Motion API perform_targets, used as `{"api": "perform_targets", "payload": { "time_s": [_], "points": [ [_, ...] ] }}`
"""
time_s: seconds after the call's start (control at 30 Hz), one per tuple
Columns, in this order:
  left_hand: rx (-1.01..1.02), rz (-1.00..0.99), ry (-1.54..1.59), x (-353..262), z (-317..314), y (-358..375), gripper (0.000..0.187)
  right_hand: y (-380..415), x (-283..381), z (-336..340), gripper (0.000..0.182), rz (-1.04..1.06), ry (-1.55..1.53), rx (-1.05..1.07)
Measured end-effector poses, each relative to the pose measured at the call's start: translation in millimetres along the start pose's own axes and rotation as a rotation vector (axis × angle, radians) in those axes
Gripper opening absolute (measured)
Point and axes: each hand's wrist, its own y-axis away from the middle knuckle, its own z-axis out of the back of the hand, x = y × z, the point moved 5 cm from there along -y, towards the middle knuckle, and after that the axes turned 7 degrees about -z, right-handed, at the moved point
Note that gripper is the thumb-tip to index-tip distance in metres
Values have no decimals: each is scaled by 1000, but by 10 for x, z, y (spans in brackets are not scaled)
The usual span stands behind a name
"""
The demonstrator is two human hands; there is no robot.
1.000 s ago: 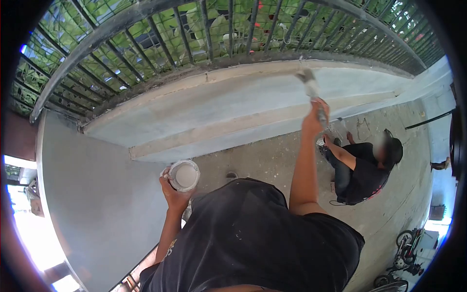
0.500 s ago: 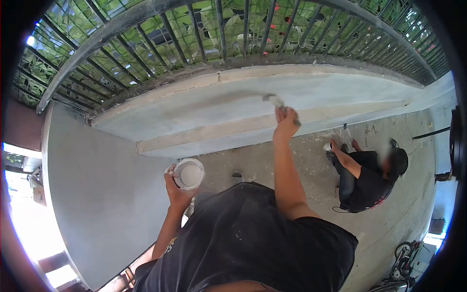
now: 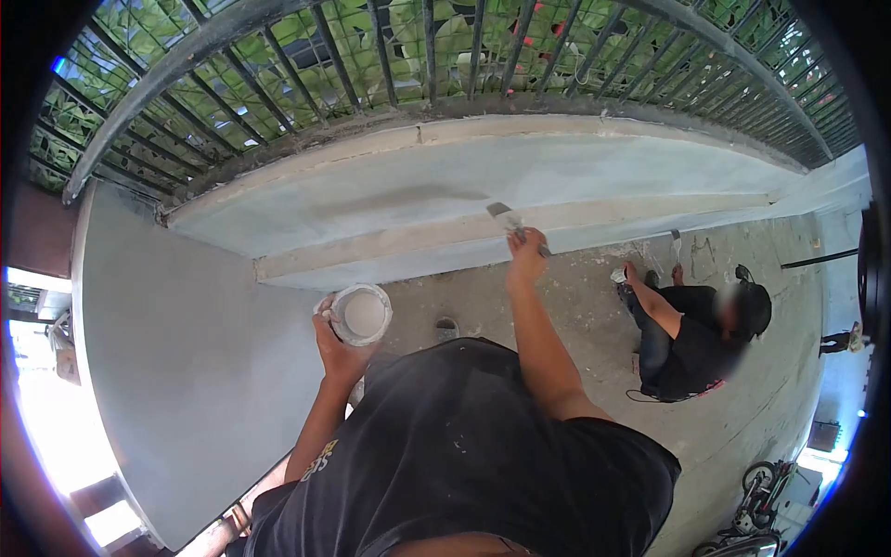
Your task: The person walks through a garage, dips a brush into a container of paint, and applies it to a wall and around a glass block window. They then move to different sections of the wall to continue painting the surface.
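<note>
My left hand (image 3: 336, 339) is wrapped round a paint container (image 3: 384, 320) that holds pale, whitish paint (image 3: 362, 316). In my right hand (image 3: 527, 258) is a paintbrush (image 3: 506, 218), its handle gripped and its bristles toward the low wall (image 3: 325, 218). The brush head appears close to the ledge (image 3: 399, 243) along the wall; whether it touches cannot be made out. A darker, damp-looking streak (image 3: 408, 197) runs across the wall to the left of the brush.
Metal railings (image 3: 430, 56) with mesh and leaves behind top the wall. A co-worker (image 3: 696, 334) crouches at the right, holding a brush (image 3: 677, 245) near the wall's foot. A small container (image 3: 447, 328) stands on the concrete floor (image 3: 594, 325). A motorcycle (image 3: 763, 492) is at the lower right.
My right hand and the brush have moved down and slightly left, away from the streak. The container in my left hand has barely shifted. The co-worker's brush has moved a little.
</note>
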Motion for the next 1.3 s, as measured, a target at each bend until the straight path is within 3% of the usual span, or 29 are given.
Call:
{"api": "perform_targets", "payload": {
  "time_s": [0.1, 0.2, 0.3, 0.4, 0.53, 0.6, 0.7, 0.83, 0.9, 0.97, 1.03, 1.1, 1.13, 1.2, 1.23, 1.3],
  "points": [
    [9, -90, -146, -68, 43, -36, 98, 18, -9, -381, 15, -68, -56, 55],
    [-56, -87, -121, -98, 101, -67, 87, 365, 624, -793, 16, 38, -172, 147],
    [-73, -71, -192, -49, 146, -45, 85, 740, 1222, -856, 16, 139, -276, 267],
    [-82, -8, -122, -21, 161, -47, 85, 845, 1316, -643, 18, 149, -225, 240],
    [-99, -67, -195, 64, 224, 4, 88, 344, 707, -51, 16, 52, -131, 75],
    [-22, -9, -241, -31, 280, 1, 93, -66, 207, 338, 15, -45, -28, -79],
    [53, 1, -423, -95, 376, 2, 98, -558, -243, 630, 15, -24, 23, -174],
    [157, 34, -558, -98, 462, 41, 100, -981, -433, 567, 18, -39, 17, -107],
    [219, 100, -635, -8, 533, 162, 99, -1107, -407, 443, 23, 6, 343, -123],
    [202, 182, -680, 60, 664, 286, 99, -1695, -776, 659, 26, 573, 936, 127],
    [197, 254, -693, 138, 764, 422, 96, -1088, -439, 370, 25, 143, 241, 69],
    [148, 353, -692, 192, 891, 574, 96, -652, -136, 351, 22, -20, -66, 1],
    [134, 405, -667, 244, 888, 644, 95, -737, -219, 509, 22, -42, -45, 19],
    [99, 458, -661, 335, 874, 762, 94, -996, -224, 672, 19, 239, 125, 90],
    [75, 476, -648, 364, 895, 828, 94, -1029, -246, 663, 19, 231, 138, 101],
    [62, 515, -670, 386, 911, 967, 94, -925, -174, 424, 19, 597, 1082, 157]
  ]
}}
